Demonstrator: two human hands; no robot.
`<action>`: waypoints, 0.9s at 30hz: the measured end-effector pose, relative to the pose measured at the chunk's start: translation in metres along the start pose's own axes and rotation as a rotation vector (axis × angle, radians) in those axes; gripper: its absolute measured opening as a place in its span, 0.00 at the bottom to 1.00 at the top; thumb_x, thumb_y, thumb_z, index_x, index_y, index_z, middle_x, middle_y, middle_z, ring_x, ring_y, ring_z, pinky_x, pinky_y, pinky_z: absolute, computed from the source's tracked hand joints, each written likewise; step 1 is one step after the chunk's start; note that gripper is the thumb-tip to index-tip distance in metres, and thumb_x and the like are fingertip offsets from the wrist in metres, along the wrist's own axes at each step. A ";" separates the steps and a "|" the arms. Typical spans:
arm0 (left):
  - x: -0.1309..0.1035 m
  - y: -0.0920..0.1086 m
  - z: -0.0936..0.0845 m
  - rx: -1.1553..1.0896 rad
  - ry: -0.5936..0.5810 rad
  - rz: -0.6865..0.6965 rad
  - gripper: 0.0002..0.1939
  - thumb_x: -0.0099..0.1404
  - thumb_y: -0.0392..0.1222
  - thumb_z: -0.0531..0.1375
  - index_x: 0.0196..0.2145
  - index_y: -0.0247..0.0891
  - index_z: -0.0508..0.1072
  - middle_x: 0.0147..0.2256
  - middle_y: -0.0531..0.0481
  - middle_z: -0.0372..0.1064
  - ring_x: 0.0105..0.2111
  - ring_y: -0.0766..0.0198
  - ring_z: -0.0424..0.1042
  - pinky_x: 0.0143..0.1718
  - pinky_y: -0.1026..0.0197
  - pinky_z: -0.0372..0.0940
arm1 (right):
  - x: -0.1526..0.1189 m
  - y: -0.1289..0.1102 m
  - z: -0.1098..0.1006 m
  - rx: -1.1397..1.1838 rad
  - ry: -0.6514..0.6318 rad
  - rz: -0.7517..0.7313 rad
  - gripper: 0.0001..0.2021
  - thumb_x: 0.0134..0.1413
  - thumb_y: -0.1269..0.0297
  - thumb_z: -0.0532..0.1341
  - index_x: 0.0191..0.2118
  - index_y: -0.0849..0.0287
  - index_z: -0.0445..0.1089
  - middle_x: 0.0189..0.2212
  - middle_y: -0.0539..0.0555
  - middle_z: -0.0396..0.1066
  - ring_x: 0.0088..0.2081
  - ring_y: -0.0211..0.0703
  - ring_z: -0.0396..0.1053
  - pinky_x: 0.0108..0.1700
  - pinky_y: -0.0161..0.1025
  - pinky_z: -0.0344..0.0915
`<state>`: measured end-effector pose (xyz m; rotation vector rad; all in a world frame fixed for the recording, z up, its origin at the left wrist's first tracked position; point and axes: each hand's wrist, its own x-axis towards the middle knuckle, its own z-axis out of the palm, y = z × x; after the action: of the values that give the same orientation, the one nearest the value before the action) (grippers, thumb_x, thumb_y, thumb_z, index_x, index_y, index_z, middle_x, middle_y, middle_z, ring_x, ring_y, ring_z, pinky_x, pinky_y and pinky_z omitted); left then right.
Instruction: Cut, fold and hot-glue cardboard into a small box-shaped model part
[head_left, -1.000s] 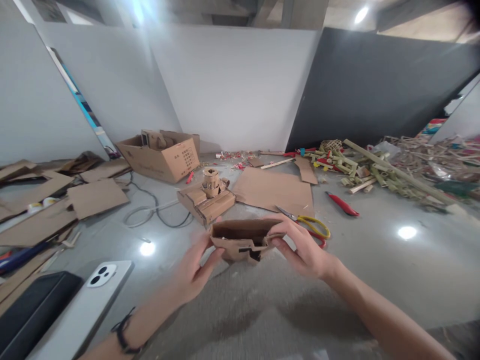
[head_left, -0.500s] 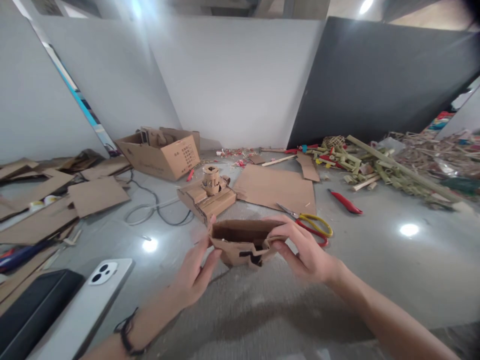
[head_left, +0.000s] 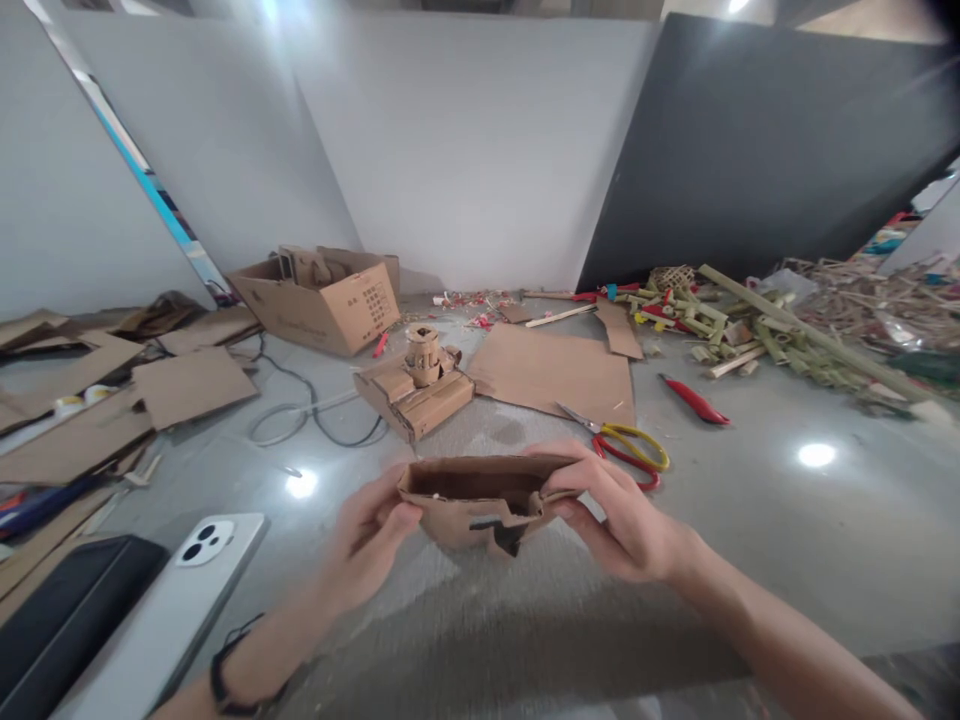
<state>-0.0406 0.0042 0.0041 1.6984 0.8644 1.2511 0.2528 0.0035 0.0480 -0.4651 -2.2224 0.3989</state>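
Note:
A small open-topped cardboard box (head_left: pixel 457 520) is held between my two hands, its opening facing up and a dark mark and torn notch on its near wall. My left hand (head_left: pixel 371 535) pinches its left end, thumb on the near side. My right hand (head_left: pixel 619 505) grips the right end, where the cardboard is folded. Just beyond lies a flat cardboard model (head_left: pixel 420 395) with a round cardboard turret (head_left: pixel 424 350) on top. Scissors (head_left: pixel 634 445) with yellow and red handles rest right of the box, beside a flat cardboard sheet (head_left: pixel 555 370).
On the left lie a white phone (head_left: pixel 172 610), a black case (head_left: pixel 75 610) and cardboard scraps (head_left: pixel 195 385). A larger cardboard carton (head_left: pixel 315 305) stands behind a coiled cable (head_left: pixel 300 415). To the right are a red-handled tool (head_left: pixel 694 400) and a heap of bamboo pieces (head_left: pixel 757 330).
The small box has tilted slightly and shifted a little left and nearer. My left hand has moved left with its end; my right hand keeps its hold.

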 end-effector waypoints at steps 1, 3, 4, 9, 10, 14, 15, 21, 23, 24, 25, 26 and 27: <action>0.001 0.001 0.000 0.004 -0.004 -0.005 0.22 0.69 0.62 0.57 0.43 0.43 0.80 0.34 0.48 0.77 0.31 0.58 0.73 0.33 0.60 0.70 | 0.000 0.000 0.000 -0.002 0.000 0.004 0.11 0.67 0.77 0.52 0.50 0.57 0.63 0.54 0.65 0.69 0.54 0.49 0.70 0.53 0.47 0.70; 0.001 0.002 0.001 0.014 -0.007 -0.019 0.22 0.69 0.61 0.58 0.44 0.43 0.80 0.33 0.48 0.77 0.30 0.58 0.72 0.31 0.60 0.70 | -0.001 0.001 0.000 -0.001 0.003 0.011 0.11 0.67 0.77 0.52 0.50 0.57 0.63 0.54 0.65 0.69 0.56 0.50 0.69 0.54 0.48 0.70; 0.002 0.002 0.001 0.010 -0.007 -0.024 0.21 0.69 0.61 0.58 0.43 0.43 0.81 0.32 0.48 0.76 0.29 0.59 0.72 0.30 0.61 0.69 | -0.002 0.002 0.001 0.002 0.006 0.012 0.11 0.67 0.77 0.52 0.51 0.57 0.63 0.54 0.66 0.69 0.57 0.50 0.69 0.55 0.49 0.70; 0.004 -0.001 -0.001 -0.127 -0.047 -0.057 0.15 0.67 0.55 0.63 0.42 0.43 0.82 0.31 0.49 0.76 0.29 0.61 0.72 0.30 0.63 0.69 | -0.003 0.005 0.001 0.003 -0.006 0.013 0.11 0.67 0.76 0.52 0.51 0.57 0.63 0.55 0.66 0.68 0.58 0.52 0.69 0.54 0.50 0.70; 0.005 -0.002 -0.002 -0.154 -0.056 -0.070 0.15 0.67 0.54 0.63 0.42 0.43 0.82 0.32 0.48 0.77 0.30 0.61 0.72 0.31 0.63 0.69 | -0.003 0.004 0.001 -0.001 -0.003 0.010 0.11 0.67 0.76 0.52 0.51 0.57 0.63 0.54 0.66 0.69 0.57 0.52 0.69 0.54 0.49 0.70; 0.007 -0.005 -0.007 -0.203 -0.094 -0.104 0.15 0.66 0.54 0.65 0.41 0.40 0.82 0.35 0.45 0.78 0.36 0.56 0.75 0.35 0.60 0.71 | 0.000 0.001 0.000 -0.014 0.004 -0.010 0.11 0.66 0.76 0.52 0.51 0.57 0.63 0.53 0.66 0.70 0.56 0.50 0.70 0.52 0.46 0.71; 0.007 -0.006 -0.008 -0.205 -0.098 -0.107 0.15 0.66 0.54 0.64 0.41 0.40 0.82 0.36 0.45 0.78 0.36 0.55 0.75 0.36 0.59 0.71 | 0.000 0.000 0.000 -0.017 0.002 -0.011 0.12 0.66 0.76 0.52 0.51 0.57 0.63 0.54 0.65 0.70 0.56 0.50 0.70 0.51 0.46 0.72; 0.006 -0.011 -0.012 -0.197 -0.076 -0.124 0.17 0.66 0.55 0.65 0.40 0.39 0.82 0.37 0.44 0.78 0.37 0.55 0.75 0.37 0.58 0.71 | 0.002 -0.003 0.000 -0.023 0.006 0.023 0.11 0.66 0.76 0.51 0.50 0.57 0.62 0.54 0.66 0.70 0.55 0.49 0.71 0.52 0.46 0.71; 0.008 -0.010 -0.010 -0.228 -0.067 -0.132 0.16 0.65 0.55 0.66 0.40 0.40 0.83 0.38 0.44 0.79 0.38 0.55 0.76 0.38 0.58 0.72 | 0.002 -0.003 0.000 -0.010 0.001 0.040 0.11 0.67 0.77 0.51 0.49 0.57 0.61 0.54 0.66 0.70 0.54 0.49 0.71 0.52 0.47 0.71; 0.009 -0.008 -0.009 -0.248 -0.064 -0.137 0.15 0.64 0.55 0.67 0.39 0.41 0.83 0.38 0.45 0.79 0.38 0.56 0.76 0.39 0.59 0.72 | 0.002 -0.002 0.000 -0.005 -0.001 0.046 0.10 0.67 0.77 0.50 0.49 0.57 0.61 0.54 0.66 0.70 0.55 0.49 0.70 0.51 0.47 0.71; 0.010 -0.006 -0.007 -0.266 -0.058 -0.143 0.14 0.63 0.55 0.67 0.39 0.42 0.83 0.38 0.46 0.79 0.38 0.56 0.77 0.39 0.59 0.73 | 0.002 -0.002 0.000 -0.004 -0.003 0.049 0.10 0.67 0.77 0.50 0.48 0.57 0.61 0.53 0.66 0.70 0.55 0.50 0.70 0.51 0.48 0.71; 0.011 -0.004 -0.006 -0.280 -0.052 -0.149 0.14 0.62 0.55 0.68 0.39 0.43 0.83 0.38 0.47 0.80 0.37 0.57 0.77 0.39 0.59 0.73 | 0.002 -0.002 0.000 -0.005 -0.004 0.049 0.10 0.67 0.77 0.50 0.48 0.57 0.61 0.53 0.66 0.70 0.56 0.50 0.69 0.51 0.48 0.71; 0.012 -0.002 -0.004 -0.288 -0.047 -0.158 0.14 0.62 0.56 0.68 0.38 0.44 0.83 0.37 0.47 0.80 0.36 0.58 0.77 0.39 0.58 0.74 | 0.002 -0.002 0.000 -0.007 -0.003 0.046 0.10 0.67 0.77 0.50 0.49 0.57 0.61 0.53 0.65 0.70 0.56 0.50 0.69 0.51 0.48 0.71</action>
<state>-0.0417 0.0166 0.0080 1.3981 0.7355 1.1632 0.2513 0.0027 0.0502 -0.5212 -2.2199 0.4162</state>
